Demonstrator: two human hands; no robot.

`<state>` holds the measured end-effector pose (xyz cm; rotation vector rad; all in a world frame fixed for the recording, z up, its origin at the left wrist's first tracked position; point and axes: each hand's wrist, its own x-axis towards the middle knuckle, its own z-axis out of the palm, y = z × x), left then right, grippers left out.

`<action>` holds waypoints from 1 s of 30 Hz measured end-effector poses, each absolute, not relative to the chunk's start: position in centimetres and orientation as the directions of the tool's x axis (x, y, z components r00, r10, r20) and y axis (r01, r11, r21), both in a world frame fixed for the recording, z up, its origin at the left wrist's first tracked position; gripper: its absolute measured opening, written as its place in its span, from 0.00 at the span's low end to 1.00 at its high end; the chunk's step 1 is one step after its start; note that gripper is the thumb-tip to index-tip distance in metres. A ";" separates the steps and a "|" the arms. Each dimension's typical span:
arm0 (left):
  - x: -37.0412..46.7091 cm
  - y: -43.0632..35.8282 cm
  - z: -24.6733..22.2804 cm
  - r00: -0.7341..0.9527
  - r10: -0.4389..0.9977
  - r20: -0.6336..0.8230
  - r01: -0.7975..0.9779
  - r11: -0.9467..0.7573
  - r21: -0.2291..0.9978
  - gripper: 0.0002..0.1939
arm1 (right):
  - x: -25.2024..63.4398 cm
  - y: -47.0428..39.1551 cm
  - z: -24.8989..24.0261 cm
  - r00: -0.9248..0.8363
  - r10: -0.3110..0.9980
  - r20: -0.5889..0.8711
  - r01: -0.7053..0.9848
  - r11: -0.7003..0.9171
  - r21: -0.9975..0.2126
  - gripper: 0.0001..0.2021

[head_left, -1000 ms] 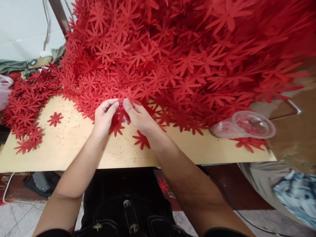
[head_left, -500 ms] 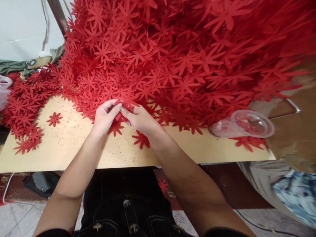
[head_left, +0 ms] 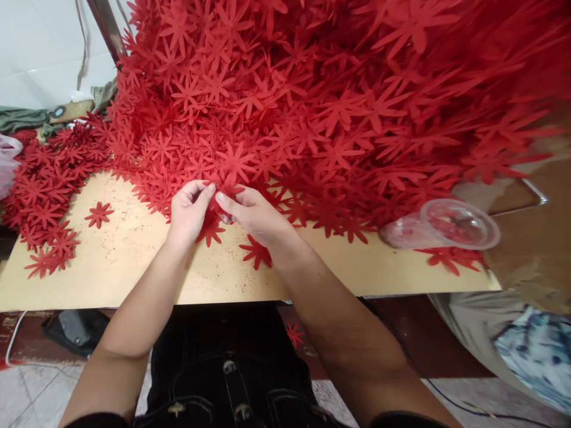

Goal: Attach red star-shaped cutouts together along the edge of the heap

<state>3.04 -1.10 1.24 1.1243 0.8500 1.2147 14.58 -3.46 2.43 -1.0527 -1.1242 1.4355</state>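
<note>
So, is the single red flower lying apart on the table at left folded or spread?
Spread: the lone flower shows a full star outline, its petals fanning outward all round the centre.

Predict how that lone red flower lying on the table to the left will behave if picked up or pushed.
The lone red flower is probably light, since it looks thin and sheet-like. Its narrow, separate petals would likely flex at the tips under a pinch. Lying apparently flat on the table, it should slide rather than roll.

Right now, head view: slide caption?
Left hand and right hand pinch red petals before a heap of red star-shaped flowers on a pale tabletop.
</note>
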 end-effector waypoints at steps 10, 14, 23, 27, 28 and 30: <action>2.4 -0.7 1.3 0.254 0.940 0.229 -0.160 -0.193 0.968 0.17 | 14.7 -3.8 2.7 -0.122 0.989 -0.082 -0.174 -0.102 -0.979 0.18; 2.7 -0.4 1.1 0.178 0.962 0.206 -0.125 -0.186 0.975 0.08 | 14.7 -4.1 2.9 -0.169 0.980 -0.101 -0.181 -0.131 -0.975 0.21; 3.0 -0.6 1.5 0.050 0.994 0.098 -0.177 -0.087 0.980 0.14 | 13.9 -4.1 2.2 -0.155 0.985 -0.075 -0.161 -0.100 -0.982 0.14; 2.9 -0.6 1.6 0.015 0.994 0.113 -0.220 -0.107 0.970 0.14 | 14.0 -4.0 1.7 -0.129 0.991 -0.020 -0.132 -0.037 -0.991 0.13; 2.9 -0.6 1.6 0.000 0.992 0.127 -0.234 -0.124 0.964 0.13 | 14.0 -4.0 1.6 -0.119 0.993 -0.024 -0.145 -0.041 -0.989 0.14; 3.0 -0.6 1.5 -0.013 0.990 0.140 -0.249 -0.139 0.959 0.11 | 14.0 -4.0 1.4 -0.104 0.994 -0.046 -0.198 -0.066 -0.978 0.15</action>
